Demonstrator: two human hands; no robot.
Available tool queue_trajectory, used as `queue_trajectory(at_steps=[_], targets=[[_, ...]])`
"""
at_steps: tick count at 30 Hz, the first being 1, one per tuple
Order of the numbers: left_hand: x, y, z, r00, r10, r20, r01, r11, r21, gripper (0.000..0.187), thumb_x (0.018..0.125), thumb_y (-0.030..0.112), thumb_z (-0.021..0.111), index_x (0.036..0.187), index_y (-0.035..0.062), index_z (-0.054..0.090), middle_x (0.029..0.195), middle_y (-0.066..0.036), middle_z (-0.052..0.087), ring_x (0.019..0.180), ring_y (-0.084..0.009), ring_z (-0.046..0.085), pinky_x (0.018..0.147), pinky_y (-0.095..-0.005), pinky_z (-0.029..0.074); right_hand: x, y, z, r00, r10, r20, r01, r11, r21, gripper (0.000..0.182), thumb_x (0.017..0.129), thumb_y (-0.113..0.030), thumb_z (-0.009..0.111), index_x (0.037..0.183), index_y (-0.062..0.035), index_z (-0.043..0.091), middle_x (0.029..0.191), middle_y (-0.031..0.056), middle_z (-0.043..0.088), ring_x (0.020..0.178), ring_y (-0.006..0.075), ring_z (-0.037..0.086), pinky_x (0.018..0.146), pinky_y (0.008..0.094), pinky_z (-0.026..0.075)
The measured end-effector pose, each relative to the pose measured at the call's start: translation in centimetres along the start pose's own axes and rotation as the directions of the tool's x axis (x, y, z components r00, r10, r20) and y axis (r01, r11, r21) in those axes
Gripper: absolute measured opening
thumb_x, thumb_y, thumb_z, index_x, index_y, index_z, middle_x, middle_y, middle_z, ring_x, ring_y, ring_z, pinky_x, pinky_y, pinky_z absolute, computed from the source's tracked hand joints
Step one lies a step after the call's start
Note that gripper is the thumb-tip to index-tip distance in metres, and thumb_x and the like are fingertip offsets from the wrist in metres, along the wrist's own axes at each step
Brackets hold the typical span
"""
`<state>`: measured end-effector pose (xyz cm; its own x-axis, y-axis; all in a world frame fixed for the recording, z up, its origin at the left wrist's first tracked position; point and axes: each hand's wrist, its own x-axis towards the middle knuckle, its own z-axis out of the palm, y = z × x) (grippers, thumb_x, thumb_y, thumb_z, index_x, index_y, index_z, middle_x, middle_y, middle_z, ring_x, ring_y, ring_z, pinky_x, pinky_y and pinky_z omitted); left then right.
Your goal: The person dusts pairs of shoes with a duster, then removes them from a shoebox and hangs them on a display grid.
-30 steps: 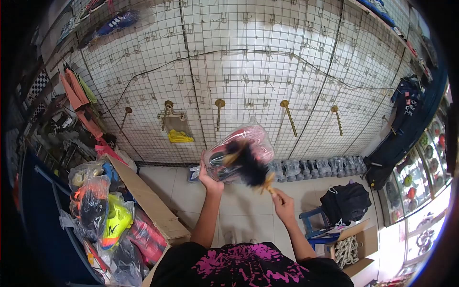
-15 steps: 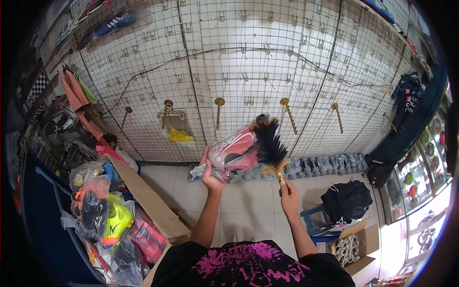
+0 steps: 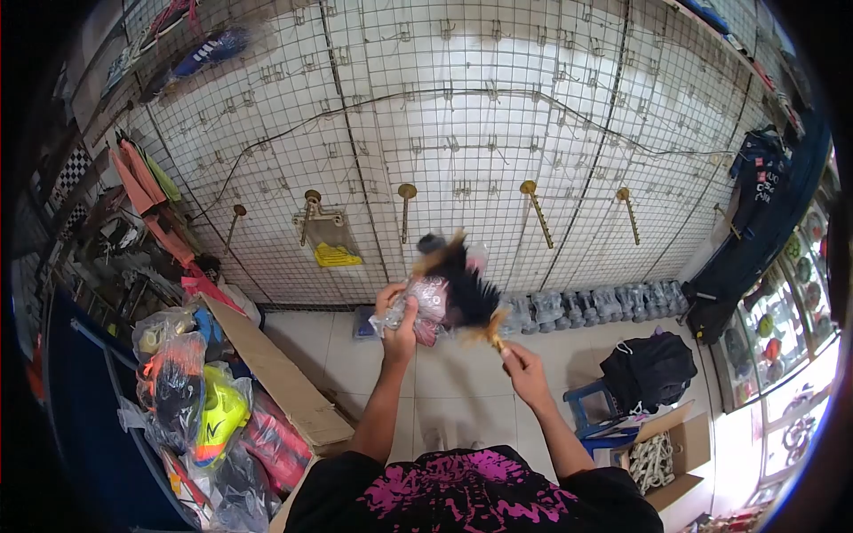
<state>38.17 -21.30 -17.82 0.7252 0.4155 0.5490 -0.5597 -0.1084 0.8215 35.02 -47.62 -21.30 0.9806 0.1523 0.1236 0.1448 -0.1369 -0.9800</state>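
Observation:
My left hand (image 3: 400,324) is closed round one end of a pink shoe in clear plastic wrap (image 3: 428,302), held up in front of the wire grid wall. In my right hand (image 3: 524,369) is the handle of a feather duster (image 3: 468,289), gripped between thumb and fingers. The duster's black feathers, tan at both ends, lie across the wrapped shoe and hide much of it. Motion blurs the feather tips slightly.
A cardboard box (image 3: 271,369) of plastic-wrapped shoes stands at the left. Brass hooks stick out from the grid wall (image 3: 471,124). Wrapped items (image 3: 604,306) line its foot. At the right are a black bag (image 3: 653,369) on a blue stool and an open carton (image 3: 686,449).
The duster has moved left across the shoe and now covers more of it. My right hand has shifted slightly left and down. The shoe is turned more steeply.

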Motion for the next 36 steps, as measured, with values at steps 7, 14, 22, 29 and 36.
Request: queue_trajectory(at_steps=[7, 14, 22, 29, 36], targets=[[-0.8, -0.1, 0.3, 0.924, -0.053, 0.378, 0.004, 0.992, 0.127, 0.009, 0.086, 0.007, 0.067, 0.090, 0.0023, 0.061, 0.095, -0.012, 0.069, 0.093, -0.0213, 0.066, 0.086, -0.0349, 0.051, 1.1, 12.4, -1.3, 0.804, 0.587, 0.092, -0.593, 0.780, 0.201, 0.057, 0.098, -0.062, 0.048, 0.099, -0.0064, 0.056, 0.072, 0.0024, 0.051, 0.062, 0.0123, 0.052, 0.061, 0.0272, 0.046], [-8.9, -0.6, 4.5, 0.475, 0.059, 0.878, -0.119, 0.993, -0.002, 0.041, 0.066, 0.013, 0.070, 0.106, 0.0044, 0.069, 0.121, -0.015, 0.069, 0.106, -0.0332, 0.068, 0.093, -0.0389, 0.053, -3.3, 13.0, 1.6, 0.626, 0.514, 0.586, -0.728, 0.116, 0.676, 0.066, 0.095, -0.066, 0.039, 0.126, -0.0106, 0.056, 0.108, 0.0159, 0.067, 0.087, 0.0352, 0.068, 0.081, 0.0663, 0.054], [-13.3, 0.5, 5.0, 0.417, 0.145, 0.897, -0.462, 0.884, 0.072, 0.022, 0.086, 0.028, 0.071, 0.102, 0.0134, 0.069, 0.137, -0.004, 0.061, 0.133, -0.0269, 0.050, 0.111, -0.0618, 0.027, -6.0, 23.3, 0.6, 0.834, 0.482, 0.267, -0.351, 0.089, 0.932, 0.058, 0.098, -0.053, 0.036, 0.121, -0.0041, 0.057, 0.104, 0.0138, 0.067, 0.080, 0.0257, 0.068, 0.059, 0.0388, 0.059], [-13.6, 0.6, 4.9, 0.789, 0.213, 0.576, -0.446, 0.844, 0.299, 0.028, 0.096, 0.041, 0.059, 0.098, 0.0144, 0.067, 0.138, -0.011, 0.058, 0.139, -0.0340, 0.040, 0.114, -0.0587, 0.017, -2.1, 21.5, -0.3, 0.944, 0.321, 0.073, -0.111, 0.102, 0.989, 0.081, 0.094, -0.065, 0.030, 0.151, -0.0084, 0.040, 0.150, 0.0147, 0.046, 0.135, 0.0391, 0.045, 0.112, 0.0543, 0.038], [-13.8, 0.0, 5.6, 0.976, -0.011, 0.218, -0.064, 0.940, 0.335, 0.058, 0.105, 0.045, 0.041, 0.147, 0.0045, 0.043, 0.158, -0.018, 0.033, 0.145, -0.0361, 0.029, 0.119, -0.0490, 0.016, 0.9, 16.1, -1.8, 0.920, 0.393, -0.006, -0.021, 0.065, 0.998, 0.073, 0.096, -0.060, 0.029, 0.143, -0.0069, 0.048, 0.143, 0.0161, 0.053, 0.131, 0.0373, 0.049, 0.112, 0.0535, 0.038]])
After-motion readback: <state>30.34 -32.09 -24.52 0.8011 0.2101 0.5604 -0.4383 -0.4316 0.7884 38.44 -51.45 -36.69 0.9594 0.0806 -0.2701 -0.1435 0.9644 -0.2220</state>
